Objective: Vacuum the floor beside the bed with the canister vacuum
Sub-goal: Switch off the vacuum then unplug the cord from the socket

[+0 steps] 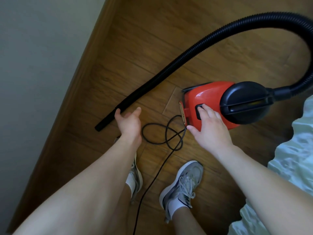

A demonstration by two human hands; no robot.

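Grey sneakers [183, 182] stand on the wood floor [211, 48] behind a looped black cord [166, 134]. The left hand [128, 122] hangs open by the ribbed black hose [186, 54]. The right hand [210, 127] presses straight fingers on the canister vacuum [203, 97], glossy red with a black dome, beside the bed [294, 150].

Legend: your left sneaker [136, 175] and right sneaker [183, 182], grey, laced, with white socks [174, 207], stand right of the diagonal wooden baseboard [76, 82]; left of the baseboard, a pale wall [33, 56].
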